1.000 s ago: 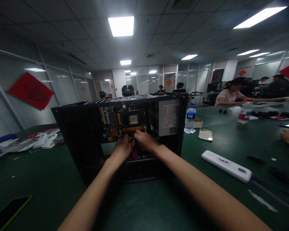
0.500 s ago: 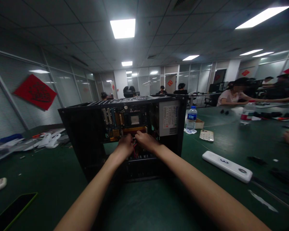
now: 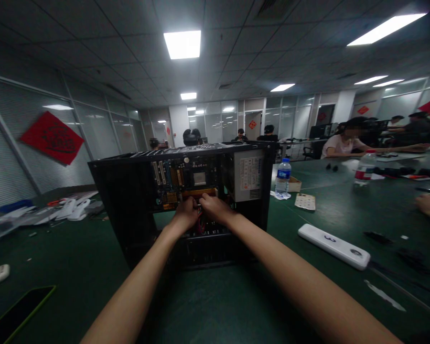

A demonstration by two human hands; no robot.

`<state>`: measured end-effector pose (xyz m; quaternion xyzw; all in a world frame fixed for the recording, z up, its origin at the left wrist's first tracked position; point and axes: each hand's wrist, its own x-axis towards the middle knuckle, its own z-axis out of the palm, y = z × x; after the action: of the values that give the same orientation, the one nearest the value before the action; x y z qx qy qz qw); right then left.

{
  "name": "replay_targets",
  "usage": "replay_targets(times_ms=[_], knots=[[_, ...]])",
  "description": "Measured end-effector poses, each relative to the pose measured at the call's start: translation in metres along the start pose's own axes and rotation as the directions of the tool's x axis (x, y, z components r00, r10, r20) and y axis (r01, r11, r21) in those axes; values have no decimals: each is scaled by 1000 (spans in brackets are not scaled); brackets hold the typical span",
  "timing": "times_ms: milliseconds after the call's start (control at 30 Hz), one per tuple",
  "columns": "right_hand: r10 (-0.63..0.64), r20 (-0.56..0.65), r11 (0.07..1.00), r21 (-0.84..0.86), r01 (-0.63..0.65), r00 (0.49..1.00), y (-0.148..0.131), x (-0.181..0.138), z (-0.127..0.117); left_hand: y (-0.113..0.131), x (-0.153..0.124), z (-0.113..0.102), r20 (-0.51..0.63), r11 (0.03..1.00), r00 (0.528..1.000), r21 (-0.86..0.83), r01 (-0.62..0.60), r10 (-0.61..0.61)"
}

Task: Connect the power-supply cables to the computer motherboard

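Head view: black computer case [image 3: 122, 200] stands on the green bench [image 3: 208, 306], straight ahead of the wearer, open side facing; circuit board [image 3: 210, 168] and power supply [image 3: 250, 176] show inside

Left hand [image 3: 186, 215] and right hand [image 3: 217, 209] both reach into the opening, near each other, just below a gold-edged strip [image 3: 209, 192] on the board; red wires [image 3: 201, 225] hang between and below them

Fingers of both hands curl inward, tips drawn close; whether they pinch a wire, a plug or nothing, cannot tell, as the knuckles and the gloom hide it

On handling, my judgement: close work on small parts, so light, even pressure from both sides looks wise; better to grip a plug by its body than to tug on wires, and to keep any push or pull square to the board; the bare chip [image 3: 199, 178] above is worth keeping the knuckles off; shadow in the case is likely the chief trouble, so a lower head or a turned case might help

Right of the case: blue-capped bottle [image 3: 283, 180], patterned phone [image 3: 305, 201], white bar marked 3 [image 3: 331, 244]
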<state>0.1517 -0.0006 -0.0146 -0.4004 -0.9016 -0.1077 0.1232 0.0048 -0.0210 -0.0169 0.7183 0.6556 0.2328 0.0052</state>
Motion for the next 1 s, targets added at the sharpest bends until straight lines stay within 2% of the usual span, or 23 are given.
replay_targets(times_ms=[267, 433, 567, 633, 667, 700, 733, 767, 800, 833, 867, 900, 933, 967, 1000], knots=[[13, 23, 1000, -21, -12, 1000, 0, 1, -4, 0, -14, 5, -56, 999, 998, -20, 27, -28], [61, 26, 997, -40, -60, 998, -8, -4, -13, 7, -54, -9, -107, 997, 993, 67, -42, 49], [134, 12, 989, -63, -133, 991, -36, -16, -42, 10, -80, -15, -165, 983, 980, 164, -82, 109], [67, -40, 997, -46, -69, 997, -51, -31, -68, 10, -84, -15, -154, 975, 981, 204, -85, 118], [-2, -126, 999, -34, -3, 992, -55, -40, -83, 10, -84, -14, -130, 970, 983, 222, -95, 126], [-115, -369, 993, -28, 113, 922, -56, -49, -97, 9, -83, -12, -99, 963, 984, 242, -118, 145], [-182, -618, 978, -33, 206, 765, -52, -58, -109, 8, -83, -10, -67, 951, 981, 267, -157, 181], [-166, -824, 965, -23, 260, 541, -43, -66, -118, 6, -82, -8, -41, 932, 972, 296, -208, 230], [-48, -958, 965, 28, 262, 281, -29, -72, -124, 4, -81, -6, -25, 909, 959, 324, -260, 283], [138, -988, 960, 149, 236, 62, -11, -76, -125, 1, -81, -5, -12, 887, 943, 346, -307, 331], [336, -938, 927, 315, 205, -80, 10, -78, -121, -2, -80, -4, -1, 868, 929, 359, -344, 369], [478, -862, 872, 443, 207, -168, 32, -78, -113, -4, -80, -3, 8, 854, 917, 363, -374, 398], [595, -780, 800, 551, 237, -195, 54, -76, -101, -7, -79, -3, 13, 844, 907, 360, -397, 421], [712, -689, 697, 672, 250, -136, 74, -73, -85, -10, -79, -3, 19, 838, 899, 357, -414, 437], [814, -579, 573, 787, 229, -46, 89, -70, -68, -12, -78, -4, 24, 831, 894, 357, -427, 448]])
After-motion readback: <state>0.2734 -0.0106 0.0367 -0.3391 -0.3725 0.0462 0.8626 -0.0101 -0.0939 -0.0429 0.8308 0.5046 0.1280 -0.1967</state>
